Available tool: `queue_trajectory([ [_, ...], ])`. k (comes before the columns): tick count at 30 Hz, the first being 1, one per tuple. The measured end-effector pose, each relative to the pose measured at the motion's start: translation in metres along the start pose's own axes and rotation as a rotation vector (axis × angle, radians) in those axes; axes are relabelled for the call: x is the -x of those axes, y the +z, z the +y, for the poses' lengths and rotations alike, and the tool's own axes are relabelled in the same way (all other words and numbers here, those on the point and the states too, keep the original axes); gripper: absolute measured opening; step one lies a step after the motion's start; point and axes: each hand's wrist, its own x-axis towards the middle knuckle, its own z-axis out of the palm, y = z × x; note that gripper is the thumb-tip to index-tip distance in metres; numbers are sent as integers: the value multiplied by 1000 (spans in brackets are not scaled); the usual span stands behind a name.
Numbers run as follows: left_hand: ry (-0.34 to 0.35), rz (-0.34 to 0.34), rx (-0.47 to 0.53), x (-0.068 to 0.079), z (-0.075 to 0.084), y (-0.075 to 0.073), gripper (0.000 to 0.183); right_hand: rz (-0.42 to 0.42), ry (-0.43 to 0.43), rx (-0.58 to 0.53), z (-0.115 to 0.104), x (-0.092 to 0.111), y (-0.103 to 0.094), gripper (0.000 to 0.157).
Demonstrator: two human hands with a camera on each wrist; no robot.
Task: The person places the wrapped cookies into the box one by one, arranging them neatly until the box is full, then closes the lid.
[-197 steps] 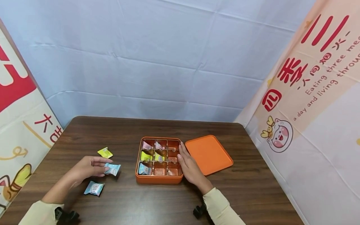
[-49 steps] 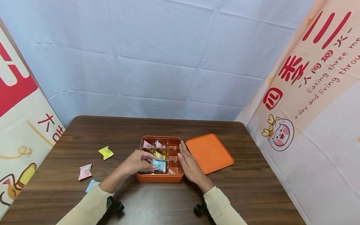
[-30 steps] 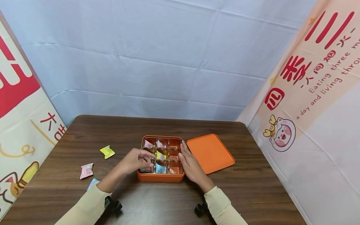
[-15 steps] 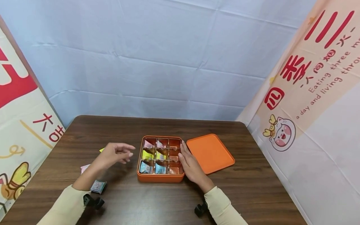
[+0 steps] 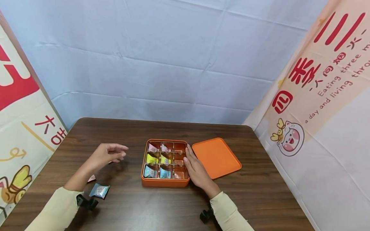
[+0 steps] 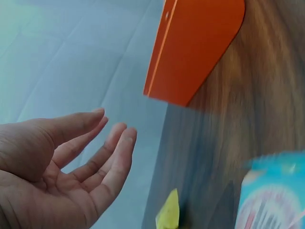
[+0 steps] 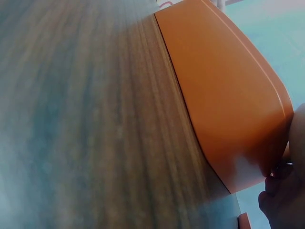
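Note:
My left hand [image 5: 105, 156] hovers left of the orange box, fingers loosely bent, with nothing between them in the left wrist view. Beneath it on the table lie a blue wrapped candy [image 5: 99, 191], a pink wrapped candy [image 5: 92, 178] partly covered by the wrist, and a yellow wrapped candy [image 6: 168, 212] that the hand mostly hides from the head view. The box [image 5: 165, 183] holds a divided tray: pink candies at the back, yellow ones midway, blue ones [image 5: 165, 173] in front, in the left and middle columns. My right hand [image 5: 198, 170] rests extended fingers along the box's right side.
An orange lid [image 5: 216, 157] lies flat on the wooden table [image 5: 162, 208], right of the box and beside the right hand. Pale cloth [image 5: 162, 64] hangs behind the table, and printed cloths stand at both sides.
My left hand pinched a blue candy, let it go in the front middle compartment, then drew back leftward over the loose candies. The right hand stayed against the box.

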Motion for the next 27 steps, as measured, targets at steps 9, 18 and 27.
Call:
queue_trajectory([
  [9,35,89,-322,0,-19,-23,35,-13,6,1,-1,0,1,57],
  [18,25,77,-456,-9,-32,-29,42,9,-8,3,2,0,1,55],
  [27,-22,59,-473,-19,-37,-30,50,3,-5,-2,0,0,0,56],
])
